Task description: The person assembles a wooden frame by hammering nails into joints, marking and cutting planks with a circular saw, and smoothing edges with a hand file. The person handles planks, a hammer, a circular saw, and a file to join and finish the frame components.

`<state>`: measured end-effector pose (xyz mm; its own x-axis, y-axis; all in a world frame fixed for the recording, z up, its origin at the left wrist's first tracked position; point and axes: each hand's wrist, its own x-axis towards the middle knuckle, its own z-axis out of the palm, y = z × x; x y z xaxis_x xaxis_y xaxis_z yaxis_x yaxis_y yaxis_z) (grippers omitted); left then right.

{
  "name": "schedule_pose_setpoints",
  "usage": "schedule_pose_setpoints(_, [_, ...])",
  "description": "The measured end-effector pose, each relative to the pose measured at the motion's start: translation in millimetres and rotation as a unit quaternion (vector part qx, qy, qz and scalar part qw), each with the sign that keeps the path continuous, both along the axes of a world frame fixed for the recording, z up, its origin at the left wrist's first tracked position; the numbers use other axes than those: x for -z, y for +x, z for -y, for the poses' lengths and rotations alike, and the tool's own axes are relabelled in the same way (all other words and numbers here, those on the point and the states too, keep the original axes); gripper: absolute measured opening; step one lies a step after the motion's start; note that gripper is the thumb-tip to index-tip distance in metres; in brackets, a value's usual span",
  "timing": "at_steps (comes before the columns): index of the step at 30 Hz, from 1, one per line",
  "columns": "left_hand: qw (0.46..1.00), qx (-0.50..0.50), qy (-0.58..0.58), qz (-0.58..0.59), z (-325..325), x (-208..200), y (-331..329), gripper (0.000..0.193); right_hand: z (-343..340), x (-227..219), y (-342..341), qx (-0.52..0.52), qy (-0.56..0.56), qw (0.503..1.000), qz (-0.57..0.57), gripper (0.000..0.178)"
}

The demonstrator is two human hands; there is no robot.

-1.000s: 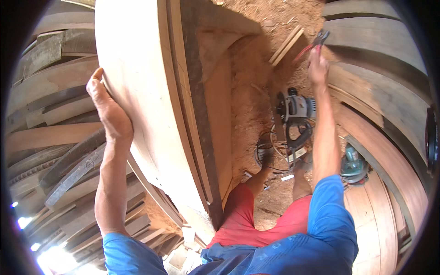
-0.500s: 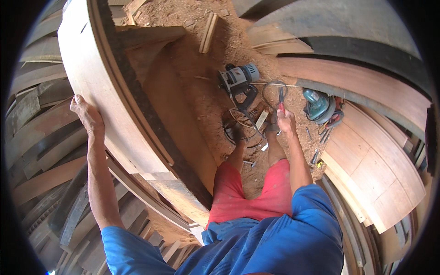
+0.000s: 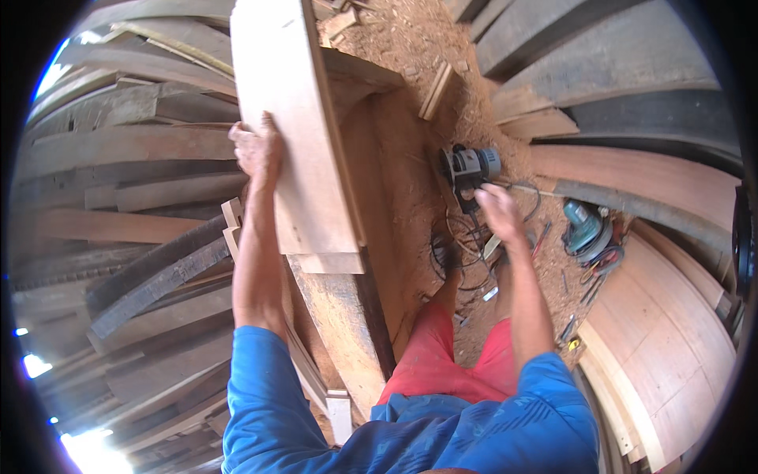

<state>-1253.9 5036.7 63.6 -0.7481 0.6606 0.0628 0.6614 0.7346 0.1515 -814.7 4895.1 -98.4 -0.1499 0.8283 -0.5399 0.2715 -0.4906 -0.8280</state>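
A pale, curved wooden panel [image 3: 304,182] lies on a thick timber beam [image 3: 339,316] to the left. My left hand [image 3: 259,148] grips the panel's left edge, thumb over the top face. My right hand [image 3: 499,209] holds nothing, its fingers apart, over the floor close to a router [image 3: 471,164] with a grey-blue motor. From this angle I cannot tell whether that hand touches the router's dark handle. A slim red-handled tool [image 3: 542,239] lies on the sawdust just right of my right forearm.
Curved planks [image 3: 126,150] are stacked along the left, and more boards [image 3: 608,47] at upper right. A green power tool [image 3: 586,227] sits right of my feet, beside a jointed wood panel [image 3: 663,347]. Loose cable [image 3: 466,253] coils around my feet. Two sticks [image 3: 436,91] lie on the sawdust ahead.
My right hand has let go of the red-handled tool, now on the floor, and moved toward the router. My left hand has shifted along the panel's edge. The view has swung left.
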Motion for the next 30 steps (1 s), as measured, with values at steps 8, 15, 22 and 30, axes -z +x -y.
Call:
schedule_pose_setpoints(8, [0.996,0.033,-0.038,0.079,80,-14,79,0.084,-84,-116,-197,0.083,-0.094,0.954,-0.273,0.079])
schedule_pose_setpoints(15, [0.938,0.032,0.131,0.319,206,-25,101,0.075,28,-235,-157,-0.013,0.12,0.972,-0.204,0.038])
schedule_pose_setpoints(22, [0.793,-0.041,0.086,0.602,248,-28,76,0.089,127,-298,-125,-0.069,0.125,0.989,0.025,0.048])
schedule_pose_setpoints(30, [0.529,-0.009,0.356,0.771,224,-102,28,0.072,136,-366,-137,-0.137,0.237,0.961,-0.034,0.05])
